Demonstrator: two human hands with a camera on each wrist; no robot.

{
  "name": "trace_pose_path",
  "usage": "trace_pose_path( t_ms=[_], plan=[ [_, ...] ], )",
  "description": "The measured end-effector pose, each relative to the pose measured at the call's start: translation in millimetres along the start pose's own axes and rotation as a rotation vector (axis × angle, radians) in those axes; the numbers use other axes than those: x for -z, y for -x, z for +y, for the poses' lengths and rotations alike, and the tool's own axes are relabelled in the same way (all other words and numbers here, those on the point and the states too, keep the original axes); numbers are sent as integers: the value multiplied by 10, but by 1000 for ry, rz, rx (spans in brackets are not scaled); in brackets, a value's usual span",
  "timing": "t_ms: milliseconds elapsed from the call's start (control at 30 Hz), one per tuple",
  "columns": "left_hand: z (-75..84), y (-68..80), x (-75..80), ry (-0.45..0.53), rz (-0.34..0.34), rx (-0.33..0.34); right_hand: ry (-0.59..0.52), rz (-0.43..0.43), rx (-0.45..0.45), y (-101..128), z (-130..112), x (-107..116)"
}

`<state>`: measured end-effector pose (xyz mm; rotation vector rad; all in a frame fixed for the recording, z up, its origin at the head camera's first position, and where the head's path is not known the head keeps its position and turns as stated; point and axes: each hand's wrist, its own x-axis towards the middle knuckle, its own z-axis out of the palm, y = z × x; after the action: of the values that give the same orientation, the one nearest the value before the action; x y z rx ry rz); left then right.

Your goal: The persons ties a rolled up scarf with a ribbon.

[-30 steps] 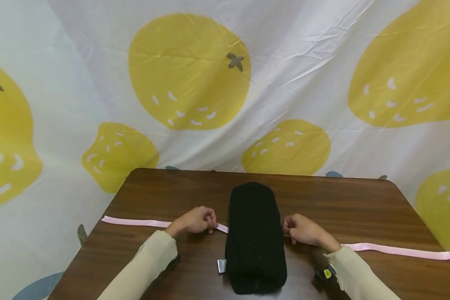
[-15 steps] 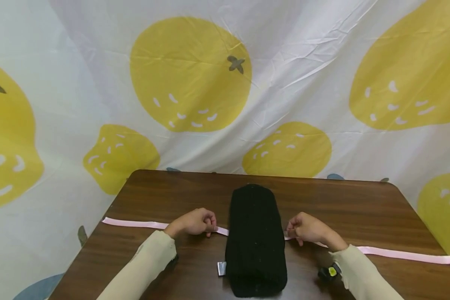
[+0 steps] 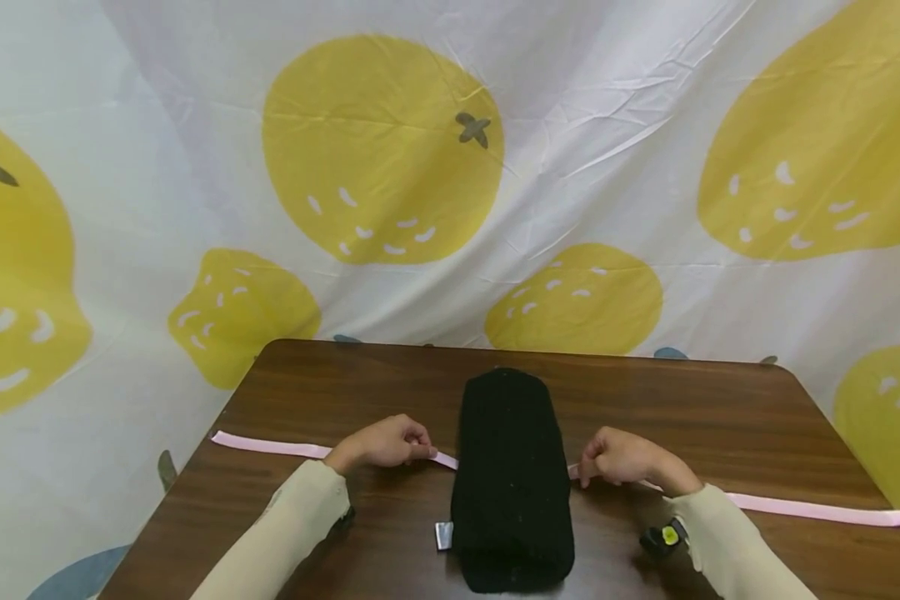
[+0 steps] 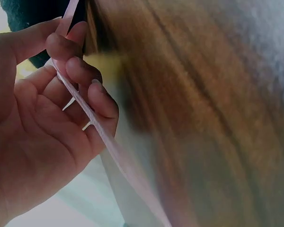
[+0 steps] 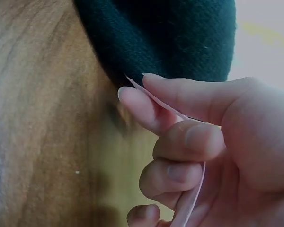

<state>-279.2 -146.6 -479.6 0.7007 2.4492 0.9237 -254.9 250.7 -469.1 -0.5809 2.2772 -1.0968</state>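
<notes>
A rolled black knit (image 3: 512, 475) lies lengthwise mid-bench (image 3: 720, 417), over a pink ribbon (image 3: 810, 507) that runs left to right beneath it. The left hand (image 3: 384, 443), just left of the knit, pinches the ribbon between thumb and curled fingers (image 4: 80, 71). The right hand (image 3: 624, 457), just right of it, pinches the ribbon the same way. A small grey tag (image 3: 442, 534) sticks out at the knit's near left edge; no writing on it can be read.
</notes>
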Motion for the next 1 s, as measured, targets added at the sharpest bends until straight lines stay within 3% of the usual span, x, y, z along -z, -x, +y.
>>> trace_pose_path(
  t_ms=[133,467,700,1000],
  plan=[
    [18,20,30,-33,13,5,-6,-12,-3,24,-7,27],
    [41,94,116,-30,-36,-16,-47,-72,4,103,-72,95],
    [79,139,216,-41,-57,-10,-63,-48,27,94,-60,135],
    [73,176,264,42,-59,-4,-18,-27,46,109,-110,167]
  ],
)
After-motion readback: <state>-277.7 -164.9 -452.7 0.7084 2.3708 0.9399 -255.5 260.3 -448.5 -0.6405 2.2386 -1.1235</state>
